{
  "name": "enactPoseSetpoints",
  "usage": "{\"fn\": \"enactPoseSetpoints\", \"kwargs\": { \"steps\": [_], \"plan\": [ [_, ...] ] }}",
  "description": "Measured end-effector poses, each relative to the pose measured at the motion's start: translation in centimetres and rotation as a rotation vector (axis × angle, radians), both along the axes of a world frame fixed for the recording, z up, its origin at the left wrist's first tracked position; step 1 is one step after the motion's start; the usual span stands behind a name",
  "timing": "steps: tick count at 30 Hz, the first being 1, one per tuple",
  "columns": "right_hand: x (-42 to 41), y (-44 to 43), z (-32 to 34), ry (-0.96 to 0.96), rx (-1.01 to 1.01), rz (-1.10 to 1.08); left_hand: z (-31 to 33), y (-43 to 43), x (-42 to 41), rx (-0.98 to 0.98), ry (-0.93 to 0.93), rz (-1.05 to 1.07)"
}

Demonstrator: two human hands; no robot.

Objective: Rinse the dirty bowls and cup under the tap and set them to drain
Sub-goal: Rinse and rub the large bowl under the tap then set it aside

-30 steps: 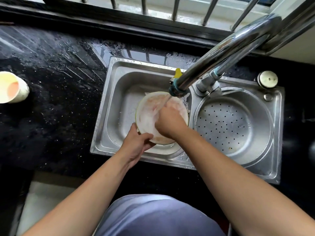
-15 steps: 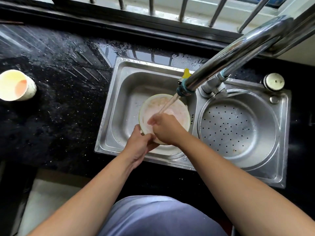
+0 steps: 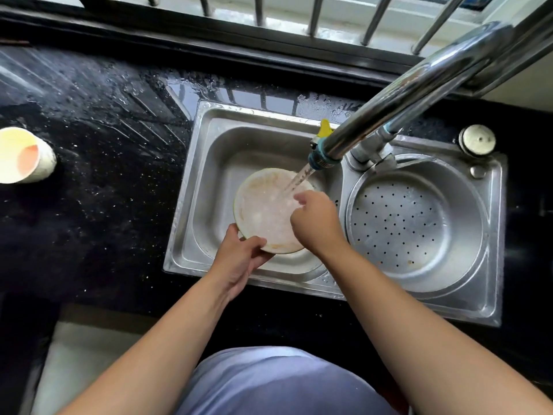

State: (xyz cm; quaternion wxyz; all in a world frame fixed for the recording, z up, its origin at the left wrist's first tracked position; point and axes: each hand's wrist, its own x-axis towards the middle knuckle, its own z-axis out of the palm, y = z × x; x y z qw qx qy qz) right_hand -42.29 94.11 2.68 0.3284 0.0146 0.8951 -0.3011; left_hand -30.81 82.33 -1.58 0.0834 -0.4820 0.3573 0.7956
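A pale bowl (image 3: pixel 266 208) with orange residue is held over the left basin of the steel sink (image 3: pixel 209 163). Water streams into it from the chrome tap (image 3: pixel 389 106). My left hand (image 3: pixel 239 262) grips the bowl's near rim, thumb on top. My right hand (image 3: pixel 317 220) rests inside the bowl at its right side, fingers curled against the wet surface beside the stream. A cream cup (image 3: pixel 24 155) with orange residue stands on the black counter far left.
The round perforated drain basin (image 3: pixel 416 223) fills the sink's right side, with a round metal cap (image 3: pixel 478 139) at its far corner. Black wet counter (image 3: pixel 89 175) surrounds the sink. Window bars (image 3: pixel 317 13) run along the back.
My right hand has slid from the bowl's middle to its right side, uncovering more of the inside. The left hand keeps its grip on the near rim.
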Motion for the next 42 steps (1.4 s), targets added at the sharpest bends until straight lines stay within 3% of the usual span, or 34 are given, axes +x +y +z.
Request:
{"fn": "enactPoseSetpoints", "kwargs": {
  "steps": [4,6,8,10,12,14,16,18,21,23,25,28,31,33,36,40,42],
  "plan": [
    [0.5,-1.4,-0.5,-0.177,-0.082,0.106,-0.1,0.0,0.0,-0.003,-0.004,0.001],
    [0.8,-1.4,-0.3,-0.128,-0.176,-0.019,0.1,-0.1,0.0,-0.004,-0.01,0.003],
    [1.1,-0.9,-0.3,-0.02,-0.141,-0.12,0.3,-0.2,0.1,-0.004,-0.01,0.001],
    [1.4,-0.8,-0.6,-0.06,-0.064,-0.057,0.5,-0.3,0.2,-0.004,-0.011,-0.006],
    [1.7,-1.4,-0.8,-0.146,-0.12,0.022,0.8,-0.3,0.2,-0.005,-0.013,-0.011],
    [1.4,-1.6,-0.8,-0.148,-0.206,-0.065,0.9,-0.3,0.1,-0.003,-0.013,-0.008],
    [1.1,-1.3,-1.1,-0.085,-0.168,-0.173,1.0,-0.4,0.0,0.002,-0.01,-0.001],
    [1.1,-1.1,-1.3,-0.16,-0.12,-0.184,1.0,-0.3,0.1,-0.002,-0.006,-0.003],
    [1.1,-1.5,-1.2,-0.337,-0.309,-0.306,1.0,-0.3,0.1,-0.013,-0.009,-0.008],
    [0.7,-1.6,-1.2,-0.291,-0.336,-0.434,1.2,-0.3,0.1,-0.015,-0.009,0.003],
    [0.6,-1.6,-1.1,-0.269,-0.271,-0.42,1.3,-0.3,0.1,-0.021,-0.01,0.003],
    [0.9,-2.3,-1.0,-0.505,-0.437,-0.421,1.4,-0.3,0.1,-0.017,-0.01,0.001],
    [0.1,-2.8,-1.2,-0.473,-0.482,-0.576,1.5,-0.3,0.1,-0.011,-0.007,0.017],
    [-0.1,-2.5,-1.8,-0.431,-0.373,-0.546,1.5,-0.3,0.1,-0.003,-0.006,0.019],
    [0.0,-2.4,-1.3,-0.553,-0.482,-0.518,1.6,-0.3,0.1,0.018,-0.003,0.01],
    [-0.6,-2.3,-1.5,-0.425,-0.324,-0.502,1.8,-0.3,-0.1,0.013,-0.006,0.001],
    [-0.3,-2.3,-1.3,-0.611,-0.376,-0.392,1.9,-0.3,-0.1,0.015,-0.006,-0.011]
  ]
}}
